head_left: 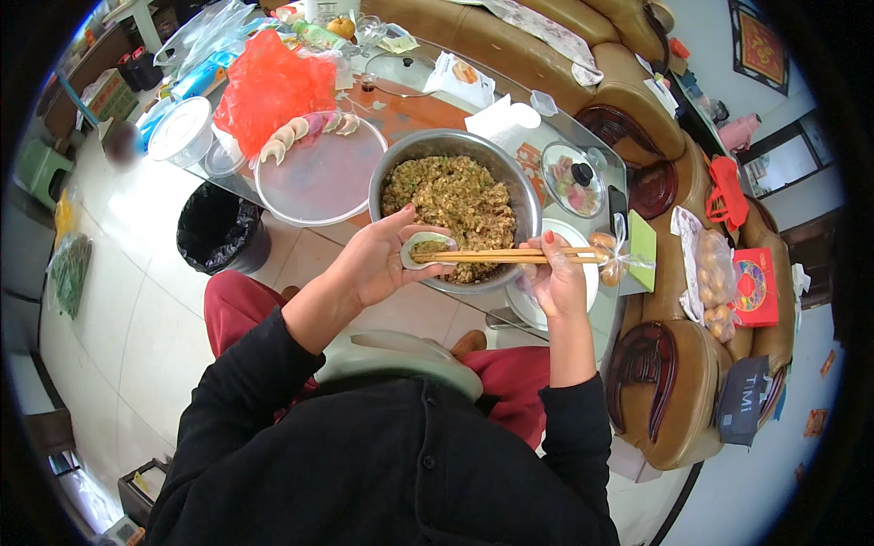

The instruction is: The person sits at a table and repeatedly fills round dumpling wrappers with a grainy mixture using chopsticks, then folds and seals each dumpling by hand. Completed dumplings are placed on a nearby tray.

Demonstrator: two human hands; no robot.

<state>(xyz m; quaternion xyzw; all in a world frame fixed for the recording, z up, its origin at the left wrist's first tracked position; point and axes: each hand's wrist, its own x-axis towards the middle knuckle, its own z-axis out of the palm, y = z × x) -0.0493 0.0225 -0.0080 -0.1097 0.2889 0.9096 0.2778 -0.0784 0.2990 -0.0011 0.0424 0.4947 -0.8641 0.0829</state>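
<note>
My left hand [364, 264] cups a round dumpling wrapper [411, 248] at the near left rim of a steel bowl [532, 205]. In my right hand [560, 284] is a pair of wooden chopsticks [496, 257]. Their tips touch the minced filling that lies on the wrapper. More chopped, greenish-brown filling [446, 196] fills much of the bowl. To the left, a round translucent tray [319, 182] carries several folded dumplings [285, 138] along its far edge, some pale and some pinkish. A white plate [583, 289] sits partly hidden under my right hand; its contents are hard to make out.
A glass lid [574, 177] with a black knob lies right of the bowl. A red plastic bag [273, 86] and a white tub [179, 136] crowd the table's left side. Below the tray stands a black-lined bin [218, 232]. Brown leather sofas [674, 391] flank the table.
</note>
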